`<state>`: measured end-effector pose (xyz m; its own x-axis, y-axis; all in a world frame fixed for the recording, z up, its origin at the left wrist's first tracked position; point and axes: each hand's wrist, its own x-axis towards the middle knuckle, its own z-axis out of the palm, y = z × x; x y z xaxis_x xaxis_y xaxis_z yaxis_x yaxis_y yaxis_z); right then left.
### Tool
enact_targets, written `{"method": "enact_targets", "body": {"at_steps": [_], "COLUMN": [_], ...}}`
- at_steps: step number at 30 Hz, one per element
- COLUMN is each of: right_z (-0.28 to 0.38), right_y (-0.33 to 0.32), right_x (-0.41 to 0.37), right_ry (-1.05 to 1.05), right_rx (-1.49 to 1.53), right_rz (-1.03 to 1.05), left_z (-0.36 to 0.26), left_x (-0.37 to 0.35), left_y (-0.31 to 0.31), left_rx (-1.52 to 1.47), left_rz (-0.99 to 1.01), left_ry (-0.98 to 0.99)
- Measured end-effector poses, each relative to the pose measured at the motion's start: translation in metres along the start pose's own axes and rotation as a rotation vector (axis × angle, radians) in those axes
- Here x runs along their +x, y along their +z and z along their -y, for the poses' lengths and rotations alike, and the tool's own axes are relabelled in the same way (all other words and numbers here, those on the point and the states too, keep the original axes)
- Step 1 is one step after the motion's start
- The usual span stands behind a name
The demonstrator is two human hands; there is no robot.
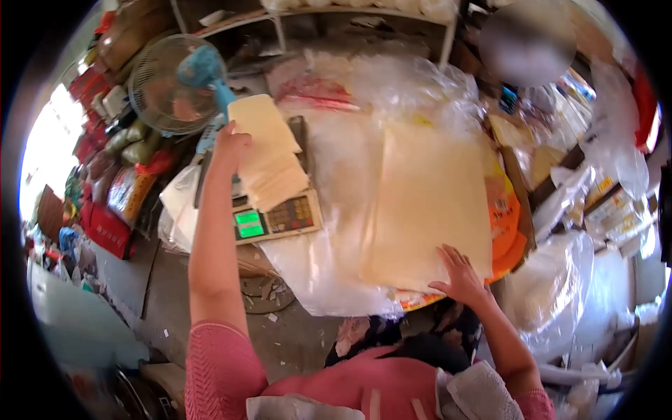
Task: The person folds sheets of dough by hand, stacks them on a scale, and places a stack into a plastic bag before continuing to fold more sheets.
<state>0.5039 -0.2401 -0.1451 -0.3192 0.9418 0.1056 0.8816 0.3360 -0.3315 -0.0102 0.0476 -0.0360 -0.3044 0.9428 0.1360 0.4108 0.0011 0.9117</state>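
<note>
My left hand (233,145) is closed at the left edge of a small stack of thin cream-coloured sheets (264,124), its fingers partly hidden. More cream pieces (278,183) lie overlapping below, over the digital weighing scale (297,215). The scale has a lit green display (249,223) and a keypad; the digits are too blurred to read. My right hand (462,274) lies with fingers spread on the lower right corner of a large cream-coloured sheet pile (430,203). Clear plastic (329,252) spreads under and beside this pile.
A fan with a blue body (199,66) stands behind the scale at the left. Orange printed packaging (502,220) shows under the large sheets. Crumpled clear plastic (420,84) covers the table's back. Another person is at the upper right. Bags (133,143) are heaped at the left.
</note>
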Motion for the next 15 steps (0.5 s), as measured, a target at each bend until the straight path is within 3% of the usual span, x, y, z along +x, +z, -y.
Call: {"method": "enact_targets", "body": {"at_steps": [1, 2, 4, 6, 7, 10, 12, 14, 15], "right_z": [-0.007, -0.012, -0.033, -0.037, -0.036, -0.049, -0.038, -0.019, -0.016], "right_y": [0.005, 0.009, 0.024, 0.024, 0.021, 0.017, -0.018, -0.054, -0.061], "right_x": [-0.009, -0.016, -0.021, -0.02, -0.017, -0.006, 0.016, 0.031, 0.03], "right_ry": [0.046, 0.046, -0.045, -0.074, -0.106, -0.016, -0.019, -0.006, 0.023], "right_rx": [-0.046, -0.128, -0.226, -0.116, -0.135, -0.147, -0.142, -0.096, -0.058], "right_rz": [0.081, 0.09, -0.002, -0.092, -0.143, -0.101, -0.366, -0.578, -0.537], "left_z": [-0.005, -0.005, 0.065, 0.089, 0.077, 0.024, -0.027, -0.071, -0.065], "left_x": [-0.009, -0.026, -0.019, 0.01, 0.011, -0.01, -0.066, -0.138, -0.159], "left_y": [0.018, 0.04, 0.065, 0.066, 0.063, 0.048, 0.052, 0.069, 0.084], "left_rx": [0.292, 0.874, 0.894, 1.368, 0.74, 0.73, 0.718, 0.564, 0.373], "left_rz": [0.04, -0.061, 0.061, 0.154, 0.054, -0.067, -0.379, -0.413, -0.301], "left_ry": [0.019, 0.1, 0.371, 0.406, 0.289, 0.217, 0.691, 0.889, 0.917]}}
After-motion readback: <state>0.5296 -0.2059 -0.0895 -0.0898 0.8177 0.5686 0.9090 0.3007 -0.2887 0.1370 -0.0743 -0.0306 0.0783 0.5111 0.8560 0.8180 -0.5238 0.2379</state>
